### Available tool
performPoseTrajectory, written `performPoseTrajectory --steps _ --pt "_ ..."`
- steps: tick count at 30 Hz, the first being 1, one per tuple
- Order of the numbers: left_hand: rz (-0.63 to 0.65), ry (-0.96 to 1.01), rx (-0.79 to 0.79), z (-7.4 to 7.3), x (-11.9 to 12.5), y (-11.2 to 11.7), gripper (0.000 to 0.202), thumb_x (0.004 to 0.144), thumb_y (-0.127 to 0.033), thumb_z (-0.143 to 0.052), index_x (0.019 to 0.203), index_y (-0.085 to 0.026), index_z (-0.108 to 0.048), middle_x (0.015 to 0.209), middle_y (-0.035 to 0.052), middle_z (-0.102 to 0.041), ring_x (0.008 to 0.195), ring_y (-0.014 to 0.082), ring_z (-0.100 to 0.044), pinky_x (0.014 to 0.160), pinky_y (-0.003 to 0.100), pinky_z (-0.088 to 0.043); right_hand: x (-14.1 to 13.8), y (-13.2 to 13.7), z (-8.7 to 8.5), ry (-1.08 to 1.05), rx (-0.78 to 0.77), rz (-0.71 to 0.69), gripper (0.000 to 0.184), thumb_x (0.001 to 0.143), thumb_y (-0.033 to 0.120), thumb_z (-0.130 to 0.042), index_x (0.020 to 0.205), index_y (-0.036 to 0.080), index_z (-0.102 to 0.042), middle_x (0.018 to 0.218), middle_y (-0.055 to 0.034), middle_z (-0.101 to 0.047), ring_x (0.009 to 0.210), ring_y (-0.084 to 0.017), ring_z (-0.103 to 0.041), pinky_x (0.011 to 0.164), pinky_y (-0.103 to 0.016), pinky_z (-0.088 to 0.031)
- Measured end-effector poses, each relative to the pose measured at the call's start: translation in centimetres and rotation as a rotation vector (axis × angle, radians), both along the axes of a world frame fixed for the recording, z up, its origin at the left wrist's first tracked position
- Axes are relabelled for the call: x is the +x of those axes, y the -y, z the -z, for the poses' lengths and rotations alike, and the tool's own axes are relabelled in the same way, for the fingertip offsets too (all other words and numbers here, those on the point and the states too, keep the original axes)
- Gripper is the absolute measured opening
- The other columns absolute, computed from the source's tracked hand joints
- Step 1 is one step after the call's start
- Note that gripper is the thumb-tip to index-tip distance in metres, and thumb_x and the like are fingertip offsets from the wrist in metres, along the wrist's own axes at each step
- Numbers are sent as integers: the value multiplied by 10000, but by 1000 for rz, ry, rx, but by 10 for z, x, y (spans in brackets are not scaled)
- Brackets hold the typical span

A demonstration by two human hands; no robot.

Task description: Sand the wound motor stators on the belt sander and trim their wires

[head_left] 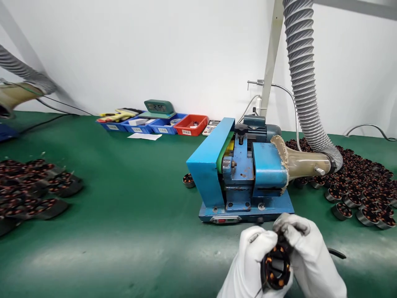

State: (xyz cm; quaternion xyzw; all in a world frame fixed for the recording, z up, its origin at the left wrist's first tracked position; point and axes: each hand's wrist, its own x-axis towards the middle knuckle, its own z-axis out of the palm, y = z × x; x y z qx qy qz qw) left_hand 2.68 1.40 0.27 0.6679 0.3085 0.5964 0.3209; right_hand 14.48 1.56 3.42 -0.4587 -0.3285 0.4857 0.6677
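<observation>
In front of the blue machine, at the lower right of the head view, a motor stator (276,267) with copper windings and a black ring is held tilted, its open face toward me. My left hand (251,258), in a white glove, is closed around its left side. Gloved in white with greyish fingertips, my right hand (310,252) closes on the upper right edge of the stator. What lies right under those fingertips is partly hidden. Thin wire ends stick out below the stator.
The blue belt sander (206,161) stands just beyond my hands, joined to a grey hose (300,70). Many stators (356,178) crowd its right side; more stators (34,186) lie at left. One single stator (188,180) sits beside the machine. A red bin (191,125) stands along the wall.
</observation>
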Motion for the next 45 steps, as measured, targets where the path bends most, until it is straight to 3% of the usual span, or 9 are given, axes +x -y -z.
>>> performPoseTrajectory --steps 4,11,17,19,22,29,35,40,45 --pt "-71 46 -130 1 3 1 589 665 -58 -631 1165 -337 -490 1035 26 -486 861 180 -581 724 272 -502 14 -1 1 -334 -10 105 195 624 407 -822 671 233 -746 558 10 -643 421 -78 -513 366 -152 -422" --pt "-25 108 -152 -2 11 -3 655 652 18 -588 1177 -361 -487 1047 9 -508 932 180 -569 792 277 -498 1 -8 9 42 -29 -95 138 612 308 -835 681 203 -779 698 -42 -748 654 -175 -672 640 -239 -542" --pt "25 146 -296 -7 11 1 641 617 25 -630 1113 -364 -517 1029 -19 -486 721 110 -569 632 212 -499 11 -16 6 -362 1 96 144 637 329 -831 713 228 -762 627 17 -711 522 -90 -624 512 -154 -528" --pt "-59 144 -351 -3 13 -2 594 619 -12 -653 1106 -328 -529 1093 6 -500 784 136 -595 722 253 -513 14 -13 15 -274 18 191 144 655 338 -817 760 252 -770 732 5 -763 630 -114 -690 619 -166 -564" --pt "-80 172 -467 6 18 -12 504 643 -168 -704 1110 -256 -536 1138 64 -542 962 226 -604 875 361 -489 8 -10 29 51 -16 59 309 563 330 -853 848 236 -781 849 -57 -792 785 -231 -736 713 -259 -594" --pt "-92 442 -858 16 44 -39 566 606 -327 -744 1089 -208 -474 938 59 -639 809 207 -658 700 324 -541 -13 -22 28 324 -212 163 369 512 317 -810 852 179 -763 852 -113 -790 811 -309 -737 730 -360 -598" --pt "-129 494 -874 12 60 -51 564 545 -225 -774 1024 -214 -478 881 36 -658 766 186 -665 714 315 -541 -3 -37 19 360 -231 182 364 512 361 -767 814 160 -755 822 -133 -787 781 -325 -735 697 -380 -601" --pt "-204 673 -971 4 69 -55 373 636 -335 -724 928 -216 -527 845 48 -665 729 191 -678 662 316 -553 1 -43 16 387 -224 186 331 534 382 -764 777 157 -756 771 -128 -786 718 -310 -734 628 -356 -597" --pt "-254 596 -895 -3 77 -55 393 590 -263 -774 904 -225 -541 782 4 -666 674 162 -667 646 279 -544 6 -44 16 428 -206 173 330 583 402 -759 803 155 -757 789 -124 -785 710 -298 -728 615 -341 -586"
